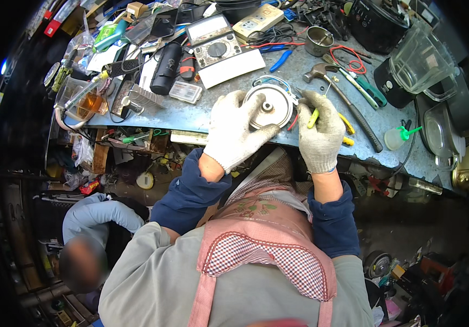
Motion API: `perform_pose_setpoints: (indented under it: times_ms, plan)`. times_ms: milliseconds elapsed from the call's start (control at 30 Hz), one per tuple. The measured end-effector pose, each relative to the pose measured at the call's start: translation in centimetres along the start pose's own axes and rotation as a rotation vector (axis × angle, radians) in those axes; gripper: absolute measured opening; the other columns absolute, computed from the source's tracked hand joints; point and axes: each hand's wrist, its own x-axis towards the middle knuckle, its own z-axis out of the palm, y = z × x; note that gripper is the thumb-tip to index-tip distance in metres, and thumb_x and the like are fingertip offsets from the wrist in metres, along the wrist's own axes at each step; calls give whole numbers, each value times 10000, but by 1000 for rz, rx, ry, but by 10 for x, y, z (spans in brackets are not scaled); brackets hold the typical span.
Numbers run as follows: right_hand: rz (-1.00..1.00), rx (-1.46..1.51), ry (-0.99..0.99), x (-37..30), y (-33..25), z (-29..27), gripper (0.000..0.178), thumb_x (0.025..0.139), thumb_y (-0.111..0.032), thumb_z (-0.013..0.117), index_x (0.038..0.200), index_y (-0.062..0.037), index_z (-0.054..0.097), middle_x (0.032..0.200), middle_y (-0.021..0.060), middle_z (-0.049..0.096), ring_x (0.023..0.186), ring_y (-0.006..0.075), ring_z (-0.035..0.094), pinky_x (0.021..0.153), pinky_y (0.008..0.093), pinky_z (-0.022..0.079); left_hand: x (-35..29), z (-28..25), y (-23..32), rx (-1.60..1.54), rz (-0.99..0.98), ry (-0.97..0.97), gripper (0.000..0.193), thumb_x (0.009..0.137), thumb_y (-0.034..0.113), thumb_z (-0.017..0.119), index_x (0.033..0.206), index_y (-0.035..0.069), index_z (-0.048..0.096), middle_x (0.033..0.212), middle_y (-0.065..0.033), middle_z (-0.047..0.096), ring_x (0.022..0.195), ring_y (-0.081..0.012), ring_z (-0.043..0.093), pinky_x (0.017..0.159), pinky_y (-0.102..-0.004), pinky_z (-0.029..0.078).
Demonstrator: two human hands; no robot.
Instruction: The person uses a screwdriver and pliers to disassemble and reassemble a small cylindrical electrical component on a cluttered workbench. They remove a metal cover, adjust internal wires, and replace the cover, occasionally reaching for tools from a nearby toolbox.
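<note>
My left hand [239, 128], in a whitish work glove, is closed on the left rim of a round pale metal part [281, 107] with a small hub at its centre. Blue and white wires [271, 80] loop out from its far side. At its right edge, my gloved right hand [321, 131] is closed around a yellow-handled tool [313, 118], whose working end is mostly hidden by the fingers. More yellow handle pieces [346, 123] show just right of that hand; I cannot tell whether they belong to the same tool. A claw hammer [354, 106] lies beyond them.
An analog multimeter [218, 49], a metal cup [318, 41] and a green-handled screwdriver [373, 94] lie on the blue bench. To the right stand a green-capped bottle [394, 138] and clear containers [419, 60]. Another person [95, 223] is at the lower left.
</note>
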Motion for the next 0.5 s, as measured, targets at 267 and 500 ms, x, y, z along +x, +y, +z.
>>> perform_pose_setpoints:
  times_ms: [267, 500]
  plan:
    - [-57, -106, -93, 0, -5, -3, 290, 964, 43, 784, 1252, 31, 750, 1132, 145, 790, 1018, 199, 774, 922, 322, 610, 4, -4, 15, 25, -56, -33, 638, 758, 446, 937, 1228, 41, 789, 1092, -247, 700, 981, -421, 706, 872, -495, 575]
    - [-203, -135, 105, 2, -5, 0, 410, 836, 8, 843, 1239, -14, 771, 1089, 197, 765, 983, 374, 747, 907, 431, 587, 2, -4, 15, 51, -35, -47, 756, 774, 479, 923, 1370, 52, 738, 1356, -346, 643, 1236, -499, 665, 1062, -537, 549]
